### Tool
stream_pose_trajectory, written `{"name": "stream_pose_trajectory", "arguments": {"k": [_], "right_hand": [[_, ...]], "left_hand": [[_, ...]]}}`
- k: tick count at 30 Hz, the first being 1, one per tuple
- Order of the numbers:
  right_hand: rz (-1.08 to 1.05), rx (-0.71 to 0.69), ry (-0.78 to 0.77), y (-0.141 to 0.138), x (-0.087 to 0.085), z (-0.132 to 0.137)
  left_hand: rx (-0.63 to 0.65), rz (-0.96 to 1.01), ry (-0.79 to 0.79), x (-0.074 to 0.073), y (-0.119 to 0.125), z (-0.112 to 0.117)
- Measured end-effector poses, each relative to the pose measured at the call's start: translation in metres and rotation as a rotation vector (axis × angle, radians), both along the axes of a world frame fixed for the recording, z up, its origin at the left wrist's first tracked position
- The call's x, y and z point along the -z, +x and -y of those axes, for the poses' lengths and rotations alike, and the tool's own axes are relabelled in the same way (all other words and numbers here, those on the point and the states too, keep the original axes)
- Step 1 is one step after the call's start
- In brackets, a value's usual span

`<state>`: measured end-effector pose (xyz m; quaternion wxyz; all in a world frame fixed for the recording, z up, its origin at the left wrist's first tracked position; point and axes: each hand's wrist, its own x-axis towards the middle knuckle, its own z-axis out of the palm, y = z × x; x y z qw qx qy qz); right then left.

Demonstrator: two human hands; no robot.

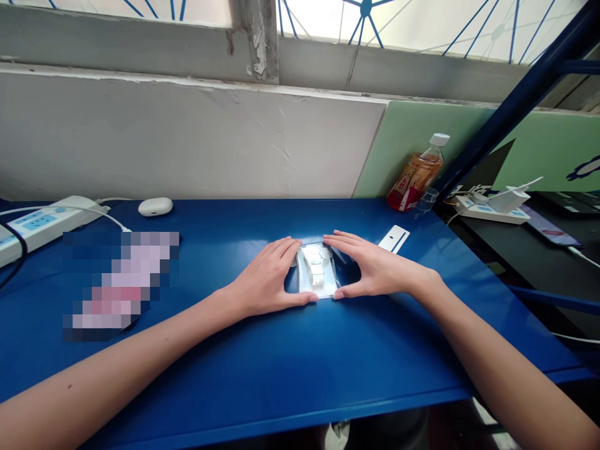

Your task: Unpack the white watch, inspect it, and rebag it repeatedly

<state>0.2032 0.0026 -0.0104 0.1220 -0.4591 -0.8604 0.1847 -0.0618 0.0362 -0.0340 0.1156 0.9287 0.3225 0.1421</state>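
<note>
Packet (304,284) lies on the near-middle of the desk (290,369), between the two hands. Smooth, glossy and blue, the desk is the broadest surface, its left side running out of view. Behind it stands a pale wall (197,137), scuffed and finely cracked; above, the window (319,19) has peeling frames and thin blue bars, cut off by the top edge. To the right come a flat green panel (391,134) and a slanting blue post (515,105), which hides part of the black desk (506,256) beyond. Bare forearms enter from the lower corners, elbows out of view. Left hand (267,279) and right hand (382,267) are spread, thumbs well apart from fingers, fingertips at the packet's far corners and thumbs at its near ones; how firmly they press cannot be told. Left of them lies a long slab (126,281), its surface lost under mosaic blocks. A white plastic power strip (56,219) behind it is cropped at the left edge. Near the post leans a clear bottle (416,178) with amber contents and a white cap. The packet is of clear, shiny film. Beyond the right wrist, a thin white card (390,236) with a dark slot is partly covered. Far left sits a rounded, glossy white case (155,207). Inside the film, glare blurs a small white piece (317,274), narrow below its rounded end.
</note>
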Motion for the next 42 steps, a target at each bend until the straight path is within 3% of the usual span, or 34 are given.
{"name": "stream_pose_trajectory", "arguments": {"k": [42], "right_hand": [[0.086,0.055,-0.081,0.0017,-0.0055,0.0017]], "left_hand": [[0.065,-0.062,0.012,-0.0030,-0.0047,-0.0056]]}}
